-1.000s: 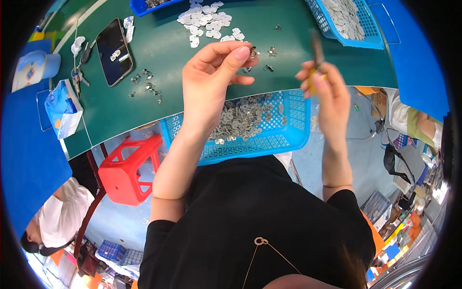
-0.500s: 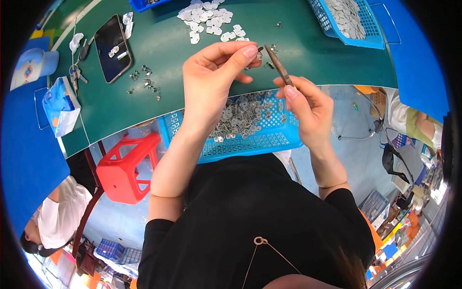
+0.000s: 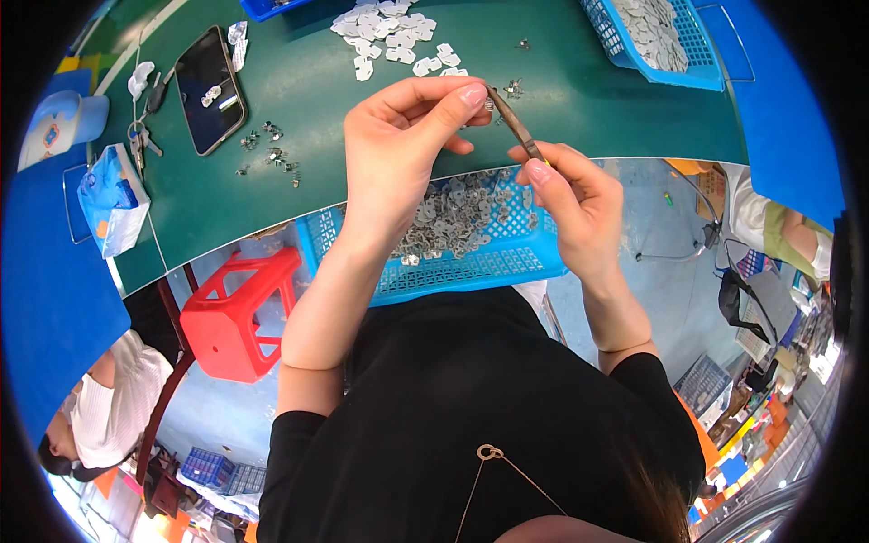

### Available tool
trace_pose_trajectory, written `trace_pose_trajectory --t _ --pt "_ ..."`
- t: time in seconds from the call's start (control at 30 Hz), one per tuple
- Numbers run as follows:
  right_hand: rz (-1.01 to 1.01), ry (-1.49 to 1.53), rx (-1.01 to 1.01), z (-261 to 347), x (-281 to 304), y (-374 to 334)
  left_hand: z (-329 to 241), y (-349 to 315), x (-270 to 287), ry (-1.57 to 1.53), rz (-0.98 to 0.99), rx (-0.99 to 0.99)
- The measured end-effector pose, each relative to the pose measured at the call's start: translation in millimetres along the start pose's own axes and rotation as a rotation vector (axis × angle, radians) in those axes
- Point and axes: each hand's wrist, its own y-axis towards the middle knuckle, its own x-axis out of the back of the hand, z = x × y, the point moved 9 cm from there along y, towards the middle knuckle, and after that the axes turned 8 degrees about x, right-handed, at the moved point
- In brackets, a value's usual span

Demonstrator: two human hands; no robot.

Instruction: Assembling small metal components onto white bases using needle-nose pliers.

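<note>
My left hand (image 3: pixel 407 122) is closed in a pinch above the green table, thumb against forefinger. A small pale part (image 3: pixel 489 105) shows just past its fingertips; most of whatever is pinched is hidden. My right hand (image 3: pixel 579 195) grips a pair of metal tweezers (image 3: pixel 514 122), whose tips meet the left thumb and forefinger. Small metal pieces (image 3: pixel 513 88) lie on the table beyond the tweezers. Below both hands, a blue plastic basket (image 3: pixel 471 271) holds a heap of small silvery parts (image 3: pixel 453 217).
White flat pieces (image 3: pixel 385 32) are spread at the far middle. A second blue basket (image 3: pixel 706 68) of pale pieces stands far right. Leftward lie a phone (image 3: pixel 210 95), metal bits (image 3: pixel 276 156), keys (image 3: pixel 140 140) and a tissue pack (image 3: pixel 116 199). A red stool (image 3: pixel 231 330) stands below.
My right hand has shifted slightly left, bringing the tweezers' tips from a small gap away up to my left fingertips. The left hand stays nearly still, pinched as before.
</note>
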Motion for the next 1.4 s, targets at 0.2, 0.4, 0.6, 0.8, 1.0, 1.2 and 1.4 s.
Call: trace_pose_trajectory --t 0.2,0.4,0.6,0.8,1.0,1.2,1.4 --pt "0.0 0.019 -0.025 -3.0 0.2 -0.8 0.5 0.1 -0.5 0.007 0.006 0.001" --pt "0.012 0.05 -0.047 -2.5 -0.6 -0.6 0.5 1.1 -0.1 0.018 0.019 0.013" --pt "0.004 -0.001 -0.052 -3.9 0.8 -2.1 -0.7 1.8 -0.8 0.07 0.027 0.007" --pt "-0.031 -0.029 -0.03 -6.2 2.6 -4.1 3.9 2.0 -5.7 -0.022 0.01 0.006" --pt "0.046 0.207 -0.202 -16.7 -4.3 -10.1 12.1 5.0 -9.7 -0.088 0.107 0.031" --pt "0.278 1.041 -0.605 -27.4 -37.1 -24.8 24.4 7.6 -13.5 -0.166 0.188 0.14" --pt "0.063 0.596 -0.47 -39.9 -3.2 -15.9 8.9 14.1 -8.0 0.12 0.033 0.002"
